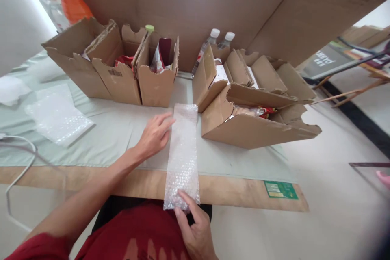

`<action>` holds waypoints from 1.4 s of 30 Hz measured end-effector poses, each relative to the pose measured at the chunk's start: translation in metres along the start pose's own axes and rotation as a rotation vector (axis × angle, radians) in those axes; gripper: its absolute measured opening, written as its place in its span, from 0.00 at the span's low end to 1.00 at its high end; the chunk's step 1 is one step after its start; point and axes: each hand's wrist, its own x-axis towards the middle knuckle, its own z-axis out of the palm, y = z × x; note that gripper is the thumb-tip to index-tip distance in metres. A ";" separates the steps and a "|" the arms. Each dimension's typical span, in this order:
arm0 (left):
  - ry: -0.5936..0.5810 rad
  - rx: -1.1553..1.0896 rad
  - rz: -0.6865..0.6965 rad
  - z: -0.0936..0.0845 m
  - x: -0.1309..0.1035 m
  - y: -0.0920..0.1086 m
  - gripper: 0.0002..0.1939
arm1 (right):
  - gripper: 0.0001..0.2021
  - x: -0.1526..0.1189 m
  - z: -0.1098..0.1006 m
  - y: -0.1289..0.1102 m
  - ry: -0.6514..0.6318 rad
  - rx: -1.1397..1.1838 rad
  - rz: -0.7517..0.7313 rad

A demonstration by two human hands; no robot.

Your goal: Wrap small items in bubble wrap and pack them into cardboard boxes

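Bubble-wrap strip [183, 150] lying lengthwise across pale cloth [233, 161] and bare wooden edge [137, 177], between two groups of cardboard boxes [157, 87]. Near end held between thumb and forefinger of the right hand [197, 227]; left hand [154, 135] beside the far portion, fingers loosely spread, contact indeterminable. At left, flat bubble-wrap pieces [61, 120]; behind, white-capped bottles [202, 50]; at right, green card [280, 190].
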 end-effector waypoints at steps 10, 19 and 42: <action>-0.152 -0.285 -0.078 0.001 -0.116 0.061 0.25 | 0.23 0.030 -0.016 -0.031 -0.055 0.454 0.123; -0.096 0.060 -0.174 0.035 -0.083 0.034 0.33 | 0.19 0.066 -0.040 -0.017 0.104 -0.653 -0.609; 0.054 0.096 -0.002 0.026 -0.092 0.037 0.13 | 0.12 0.088 -0.034 -0.016 0.096 -0.699 -0.685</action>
